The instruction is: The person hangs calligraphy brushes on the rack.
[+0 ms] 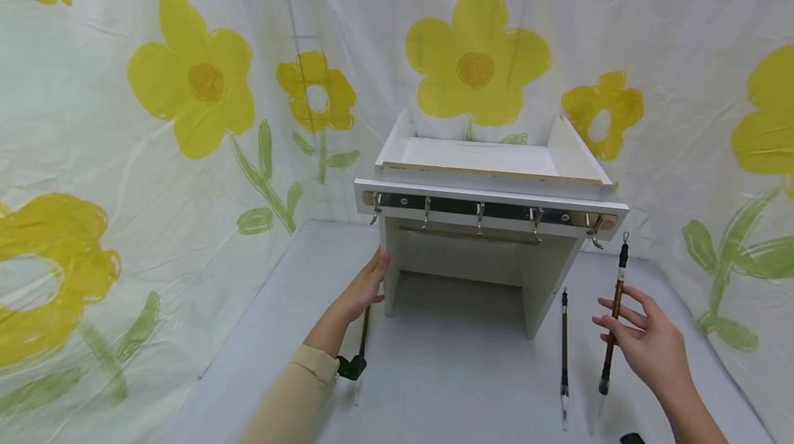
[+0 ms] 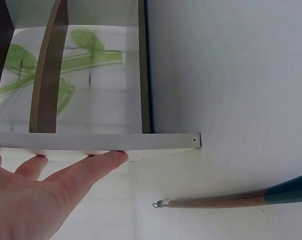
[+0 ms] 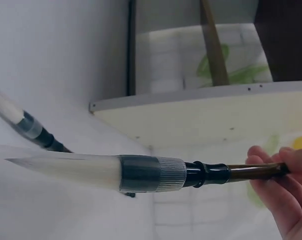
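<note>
While the left hand (image 1: 362,289) rests flat, fingers straight, on the white rack's (image 1: 490,189) side panel, a spare brush (image 1: 362,334) lies just below those fingers | another brush (image 1: 564,354) lies left of the right hand (image 1: 648,344) | right fingers pinch the held brush (image 1: 614,313) upright | looks like the hanging step; next move probably needs its loop lifted to the hook (image 1: 597,231) above the fingertips.

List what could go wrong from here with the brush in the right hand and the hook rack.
1. The right hand pinches the brush only lightly at mid-shaft, so it may slip and drop onto the table.
2. The loop at the brush top sits beside the end hook, not on it; it could miss.
3. The left hand merely presses the white rack, which may shift.
</note>
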A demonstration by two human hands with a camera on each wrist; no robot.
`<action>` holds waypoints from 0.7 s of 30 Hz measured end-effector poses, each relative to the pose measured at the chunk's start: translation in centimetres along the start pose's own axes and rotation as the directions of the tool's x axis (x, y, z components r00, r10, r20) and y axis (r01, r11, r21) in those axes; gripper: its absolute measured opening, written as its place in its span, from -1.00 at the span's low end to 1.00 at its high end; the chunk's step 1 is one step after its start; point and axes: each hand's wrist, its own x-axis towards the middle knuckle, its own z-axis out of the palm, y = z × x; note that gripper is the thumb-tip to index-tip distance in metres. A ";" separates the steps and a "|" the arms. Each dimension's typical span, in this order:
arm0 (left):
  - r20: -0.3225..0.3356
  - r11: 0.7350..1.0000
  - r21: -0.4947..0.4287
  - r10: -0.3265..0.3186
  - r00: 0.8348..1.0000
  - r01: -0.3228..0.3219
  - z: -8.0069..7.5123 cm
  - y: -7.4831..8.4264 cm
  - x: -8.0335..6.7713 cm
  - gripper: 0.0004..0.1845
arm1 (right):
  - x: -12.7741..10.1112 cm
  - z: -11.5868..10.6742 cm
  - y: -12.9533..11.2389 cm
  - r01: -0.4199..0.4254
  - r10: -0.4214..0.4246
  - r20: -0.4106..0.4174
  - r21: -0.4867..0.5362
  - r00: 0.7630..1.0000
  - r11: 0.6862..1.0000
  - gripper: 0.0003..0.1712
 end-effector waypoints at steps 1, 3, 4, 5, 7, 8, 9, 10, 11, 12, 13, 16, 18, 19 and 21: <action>-0.001 1.000 0.002 -0.001 1.000 0.001 0.0 0.0 0.0 -0.20 | -0.1 0.0 -0.2 0.011 -0.011 -0.006 -0.002 1.000 1.000 -0.22; 0.000 1.000 0.001 -0.008 1.000 0.008 0.0 0.0 -0.1 -0.19 | -0.2 0.1 -0.4 0.031 -0.031 -0.019 0.000 0.999 1.000 -0.24; 0.003 1.000 0.001 -0.004 1.000 0.004 -0.1 0.0 -0.1 -0.19 | -0.2 0.1 -0.5 0.041 -0.041 -0.027 0.005 0.999 0.999 -0.25; 0.005 1.000 0.000 0.001 1.000 -0.001 -0.1 0.0 -0.1 -0.19 | -0.3 0.1 -0.6 0.048 -0.048 -0.034 0.018 0.998 0.999 -0.26; 0.005 1.000 -0.003 -0.003 1.000 0.003 -0.2 -0.1 -0.1 -0.18 | -0.4 0.2 -0.9 0.067 -0.065 -0.043 0.052 0.997 0.996 -0.27; 0.003 1.000 -0.004 -0.002 1.000 0.002 -0.2 -0.1 0.0 -0.18 | -0.4 0.2 -1.0 0.078 -0.075 -0.047 0.068 0.996 0.995 -0.27; -0.001 1.000 -0.006 -0.003 1.000 0.003 -0.2 -0.2 0.0 -0.18 | -0.4 0.3 -1.2 0.090 -0.086 -0.051 0.081 0.995 0.993 -0.27; -0.006 1.000 -0.007 -0.003 1.000 0.003 -0.3 -0.2 0.0 -0.17 | -0.4 0.3 -1.4 0.103 -0.098 -0.054 0.100 0.994 0.990 -0.27; -0.010 1.000 -0.007 -0.008 1.000 0.008 -0.3 -0.3 0.0 -0.17 | -0.5 0.4 -1.7 0.116 -0.110 -0.059 0.112 0.992 0.987 -0.27; -0.012 1.000 -0.006 -0.013 1.000 0.013 -0.4 -0.3 0.0 -0.16 | -0.6 0.5 -1.9 0.132 -0.125 -0.068 0.120 0.990 0.984 -0.27; -0.012 1.000 -0.004 -0.012 1.000 0.012 -0.3 -0.3 0.0 -0.16 | -0.7 0.5 -2.2 0.148 -0.138 -0.081 0.127 0.987 0.981 -0.27; -0.007 1.000 0.006 -0.010 1.000 0.010 -0.2 -0.3 0.0 -0.14 | -1.1 0.7 -3.1 0.194 -0.173 -0.132 0.165 0.976 0.967 -0.25; -0.003 1.000 0.006 -0.008 1.000 0.008 -0.2 -0.3 0.0 -0.14 | -1.3 0.9 -3.7 0.222 -0.193 -0.167 0.178 0.967 0.959 -0.23; -0.004 1.000 0.005 -0.007 1.000 0.007 -0.1 -0.3 0.0 -0.14 | -1.4 1.0 -4.1 0.233 -0.200 -0.181 0.186 0.963 0.955 -0.22; -0.004 1.000 0.002 -0.002 1.000 0.002 -0.1 -0.2 0.0 -0.15 | -1.6 1.2 -4.8 0.252 -0.213 -0.200 0.191 0.956 0.949 -0.21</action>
